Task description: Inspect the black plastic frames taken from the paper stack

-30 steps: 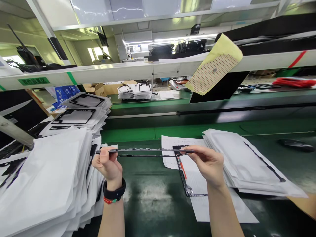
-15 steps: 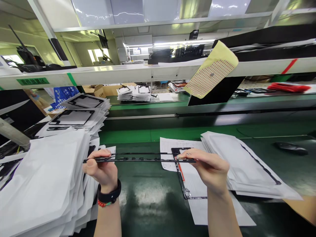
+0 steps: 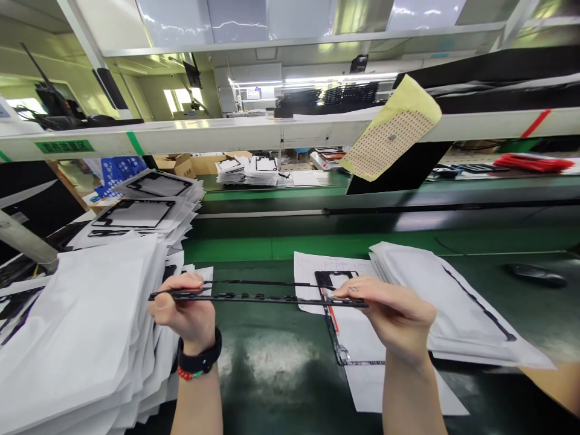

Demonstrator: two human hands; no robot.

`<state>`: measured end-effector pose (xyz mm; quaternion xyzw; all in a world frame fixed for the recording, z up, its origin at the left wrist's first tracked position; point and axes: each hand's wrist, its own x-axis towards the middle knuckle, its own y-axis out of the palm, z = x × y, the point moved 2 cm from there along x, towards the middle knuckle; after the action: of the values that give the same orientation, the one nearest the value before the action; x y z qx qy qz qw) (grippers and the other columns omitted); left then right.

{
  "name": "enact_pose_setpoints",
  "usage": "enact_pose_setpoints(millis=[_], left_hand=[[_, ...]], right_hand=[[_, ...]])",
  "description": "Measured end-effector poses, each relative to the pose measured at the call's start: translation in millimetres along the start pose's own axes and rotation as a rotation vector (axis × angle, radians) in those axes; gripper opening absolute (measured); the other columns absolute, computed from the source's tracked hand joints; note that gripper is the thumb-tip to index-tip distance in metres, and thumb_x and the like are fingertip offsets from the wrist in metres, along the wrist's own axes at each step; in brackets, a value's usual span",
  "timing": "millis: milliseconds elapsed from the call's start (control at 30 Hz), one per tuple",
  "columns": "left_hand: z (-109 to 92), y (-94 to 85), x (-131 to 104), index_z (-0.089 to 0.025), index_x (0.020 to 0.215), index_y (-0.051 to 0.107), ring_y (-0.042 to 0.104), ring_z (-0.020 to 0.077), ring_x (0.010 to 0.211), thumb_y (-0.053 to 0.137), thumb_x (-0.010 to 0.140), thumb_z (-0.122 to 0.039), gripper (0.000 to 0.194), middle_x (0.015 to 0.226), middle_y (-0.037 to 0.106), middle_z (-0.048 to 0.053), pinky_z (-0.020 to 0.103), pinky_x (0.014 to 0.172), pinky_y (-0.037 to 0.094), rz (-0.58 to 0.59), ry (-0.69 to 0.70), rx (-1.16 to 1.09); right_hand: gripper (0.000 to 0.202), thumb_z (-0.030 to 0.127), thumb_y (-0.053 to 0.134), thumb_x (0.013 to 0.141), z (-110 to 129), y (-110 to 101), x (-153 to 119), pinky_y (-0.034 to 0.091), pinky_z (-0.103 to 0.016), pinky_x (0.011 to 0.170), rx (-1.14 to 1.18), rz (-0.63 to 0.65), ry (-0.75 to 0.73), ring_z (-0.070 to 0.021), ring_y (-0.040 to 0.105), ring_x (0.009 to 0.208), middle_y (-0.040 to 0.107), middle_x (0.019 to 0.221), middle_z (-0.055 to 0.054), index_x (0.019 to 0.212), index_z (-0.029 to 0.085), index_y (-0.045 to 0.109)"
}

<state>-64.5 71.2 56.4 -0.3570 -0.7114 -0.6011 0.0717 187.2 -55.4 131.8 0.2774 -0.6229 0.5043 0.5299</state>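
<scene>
A thin black rectangular frame (image 3: 254, 298) is held up nearly edge-on above the green work surface (image 3: 258, 374). My left hand (image 3: 188, 308) pinches its left end between thumb and fingers. Its right end is gripped by my right hand (image 3: 389, 308), whose thumb is partly hidden. Below and behind the right hand, a second black frame (image 3: 335, 338) lies on white paper sheets (image 3: 362, 386), with a red strip along its inner left side.
At left stands a tall pile of white sleeves (image 3: 86, 320), with black frames (image 3: 133, 214) on sleeves behind. Another sleeve stack (image 3: 421, 290) lies right, near a black mouse (image 3: 534, 273). A yellow dotted sheet (image 3: 392, 130) hangs from the shelf (image 3: 226, 136).
My right hand has shifted slightly right and down, tilting the held frame a little so its right end sits lower. My left hand has barely moved, and both hands keep their hold.
</scene>
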Motion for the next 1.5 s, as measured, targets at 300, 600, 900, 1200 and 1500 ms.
enact_pose_setpoints(millis=[300, 600, 900, 1200, 1500], left_hand=[[10, -3.6, 13, -0.021, 0.047, 0.051, 0.035, 0.0110, 0.036, 0.053, 0.073, -0.068, 0.054, 0.034, 0.035, -0.002, 0.027, 0.041, 0.029, 0.048, -0.078, -0.069], [3, -0.8, 15, -0.022, 0.043, 0.050, 0.028, 0.0105, 0.031, 0.048, 0.069, -0.070, 0.054, 0.029, 0.026, -0.003, 0.026, 0.036, 0.019, 0.022, -0.120, -0.031], [24, 1.8, 19, -0.016, 0.051, 0.056, 0.036, 0.0083, 0.041, 0.060, 0.071, -0.065, 0.053, 0.046, 0.047, 0.000, 0.022, 0.042, 0.024, 0.103, -0.194, 0.194], [20, -13.4, -19, -0.021, 0.145, 0.036, 0.046, 0.0265, 0.132, 0.078, 0.069, -0.052, 0.092, 0.146, 0.043, 0.015, 0.041, 0.111, 0.035, 0.233, -0.484, 0.481], [3, 18.5, -41, -0.014, 0.065, 0.052, 0.034, 0.0044, 0.027, 0.065, 0.087, -0.040, 0.036, 0.037, 0.036, -0.008, 0.011, 0.029, 0.025, 0.427, -1.236, -0.079]], right_hand=[[0.039, 0.005, 0.063, 0.089, 16, 12, 5, 0.061, -0.032, 0.070, 0.084, 0.137, -0.014, -0.0205, 0.071, 0.085, 0.073, 0.096, -0.005, 0.121, 0.027, 0.069], [0.030, 0.012, 0.062, 0.092, 23, 16, 6, 0.057, -0.028, 0.069, 0.099, 0.181, -0.028, -0.0178, 0.068, 0.082, 0.071, 0.092, -0.008, 0.120, 0.021, 0.068], [0.035, 0.036, 0.047, 0.101, 16, 24, 4, 0.045, -0.022, 0.061, 0.324, 0.611, 0.483, -0.0109, 0.054, 0.063, 0.060, 0.070, -0.004, 0.115, 0.009, 0.066], [0.040, 0.045, 0.048, 0.101, -14, 21, -3, 0.048, -0.024, 0.069, 0.857, 0.297, 0.772, -0.0133, 0.062, 0.072, 0.053, 0.070, -0.002, 0.119, 0.012, 0.061], [0.038, 0.031, 0.072, 0.089, 7, 41, -3, 0.052, -0.024, 0.081, 0.978, 0.286, 0.648, -0.0173, 0.069, 0.098, 0.071, 0.097, -0.007, 0.123, 0.022, 0.059]])
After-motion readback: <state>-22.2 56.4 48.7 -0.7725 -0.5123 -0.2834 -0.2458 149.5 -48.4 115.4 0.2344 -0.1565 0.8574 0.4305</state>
